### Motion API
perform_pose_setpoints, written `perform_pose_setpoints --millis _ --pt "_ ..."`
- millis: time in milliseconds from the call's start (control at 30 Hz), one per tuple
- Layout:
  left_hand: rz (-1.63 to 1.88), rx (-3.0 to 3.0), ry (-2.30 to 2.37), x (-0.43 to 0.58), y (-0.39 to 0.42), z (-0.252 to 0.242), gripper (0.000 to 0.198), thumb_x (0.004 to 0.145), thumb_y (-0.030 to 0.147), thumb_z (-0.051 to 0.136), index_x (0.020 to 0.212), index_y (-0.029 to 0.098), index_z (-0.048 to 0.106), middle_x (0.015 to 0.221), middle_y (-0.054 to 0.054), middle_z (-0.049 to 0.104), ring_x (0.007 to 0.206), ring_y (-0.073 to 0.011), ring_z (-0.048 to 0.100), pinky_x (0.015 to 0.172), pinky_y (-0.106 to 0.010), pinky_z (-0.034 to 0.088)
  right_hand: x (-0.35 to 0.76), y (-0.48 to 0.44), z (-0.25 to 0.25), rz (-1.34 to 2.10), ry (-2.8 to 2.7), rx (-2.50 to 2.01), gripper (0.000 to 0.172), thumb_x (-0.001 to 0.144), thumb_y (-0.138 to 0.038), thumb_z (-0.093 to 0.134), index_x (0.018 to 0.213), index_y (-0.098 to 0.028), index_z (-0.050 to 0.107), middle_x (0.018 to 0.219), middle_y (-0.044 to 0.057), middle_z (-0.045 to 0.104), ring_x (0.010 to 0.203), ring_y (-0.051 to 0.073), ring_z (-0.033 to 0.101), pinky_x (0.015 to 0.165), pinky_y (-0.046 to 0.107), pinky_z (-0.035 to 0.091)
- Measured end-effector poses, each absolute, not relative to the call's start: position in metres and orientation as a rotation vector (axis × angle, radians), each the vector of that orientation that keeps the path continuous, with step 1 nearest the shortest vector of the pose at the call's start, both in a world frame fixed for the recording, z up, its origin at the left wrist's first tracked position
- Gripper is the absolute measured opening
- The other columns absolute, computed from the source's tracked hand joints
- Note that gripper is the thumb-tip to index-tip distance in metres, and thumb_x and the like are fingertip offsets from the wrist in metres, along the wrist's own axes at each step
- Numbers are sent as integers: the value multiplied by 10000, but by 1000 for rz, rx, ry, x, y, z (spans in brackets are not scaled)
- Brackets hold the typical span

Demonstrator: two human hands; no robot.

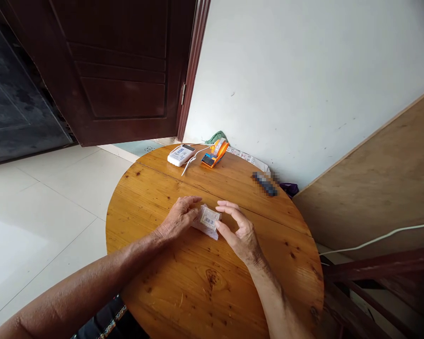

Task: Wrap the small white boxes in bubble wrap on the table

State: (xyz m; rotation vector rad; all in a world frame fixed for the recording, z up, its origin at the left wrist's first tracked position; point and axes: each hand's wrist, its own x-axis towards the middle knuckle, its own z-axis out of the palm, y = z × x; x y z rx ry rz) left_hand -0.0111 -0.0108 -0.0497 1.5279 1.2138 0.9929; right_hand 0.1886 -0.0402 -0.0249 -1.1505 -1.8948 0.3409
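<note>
A small flat packet [207, 222] wrapped in whitish, see-through film lies on the round wooden table [155, 188]. Its upper face carries a pale label with dark printed marks, too small to read. My left hand [181, 216] rests at the packet's left side, fingers stretched forward and the thumb near its edge. On the other side is my right hand [239, 230], curved with thumb and fingers apart; its thumb tip is at the packet's right edge, and whether it touches I cannot tell. Neither hand is closed around the packet.
Toward the back stand a white boxy device [181, 154] with a white cable [189, 165] and an orange tape dispenser [216, 153]. A dark, blurred-out object [265, 183] lies at the right. Behind are a white wall [286, 84] and a dark red door [123, 94].
</note>
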Motion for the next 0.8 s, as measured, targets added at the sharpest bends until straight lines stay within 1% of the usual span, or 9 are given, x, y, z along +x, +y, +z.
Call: perform_pose_setpoints --millis 67,167,267,367,500,567,633,733,800 --pt "977 1641 1190 -11 -12 -48 429 842 168 508 1256 167 620 1184 -103 650 1045 -226 607 932 -360 501 187 -40 -27 347 -1931 -1161 230 815 -230 646 1043 -239 666 1203 88 668 1121 254 636 1002 435 494" --pt "940 1756 1172 -9 -15 -44 411 867 194 490 1256 161 617 1122 -98 677 1051 -227 602 970 -365 475 185 -40 -28 302 -1949 -1167 179 823 -233 649 998 -238 684 1175 89 676 1101 257 643 983 429 501" --pt "915 1745 1169 -7 -18 -41 415 851 208 503 1244 134 611 1037 -91 678 972 -216 607 913 -350 487 183 -39 -29 200 -1945 -1167 95 869 -233 617 903 -240 705 1119 87 694 1044 250 661 941 419 510" --pt "926 1644 1092 -5 -20 -40 419 826 237 522 1220 118 605 999 -81 662 909 -198 606 836 -317 500 182 -40 -28 180 -1888 -1170 130 915 -243 574 854 -239 688 1110 83 700 1044 241 656 944 417 493" --pt "949 1503 978 -6 -22 -37 464 766 238 546 1212 122 599 1052 -82 643 932 -201 596 827 -307 488 186 -42 -24 382 -1671 -1158 129 948 -302 547 896 -226 637 1164 92 684 1113 232 630 988 408 477" --pt "922 1456 919 -7 -23 -35 488 748 247 555 1220 128 595 1021 -71 643 923 -202 590 814 -302 479 190 -42 -23 480 -1539 -1146 139 947 -336 560 912 -224 634 1183 87 681 1118 227 631 993 402 478" --pt "891 1409 855 -8 -23 -32 455 755 273 559 1186 138 615 984 -57 642 901 -195 584 787 -288 468 193 -41 -23 564 -1415 -1135 154 937 -366 581 923 -224 639 1191 80 684 1111 223 637 994 400 477" --pt "818 1339 786 -8 -24 -28 358 785 323 551 1077 145 658 918 -39 639 805 -165 571 702 -257 447 196 -38 -23 665 -1281 -1141 199 907 -414 615 921 -218 648 1187 79 693 1093 227 647 995 410 468" --pt "759 1305 773 -8 -25 -26 336 799 366 557 1023 139 664 834 -25 625 708 -139 544 631 -241 422 197 -34 -24 710 -1216 -1162 238 888 -443 629 922 -209 656 1179 86 700 1074 231 654 983 414 464"
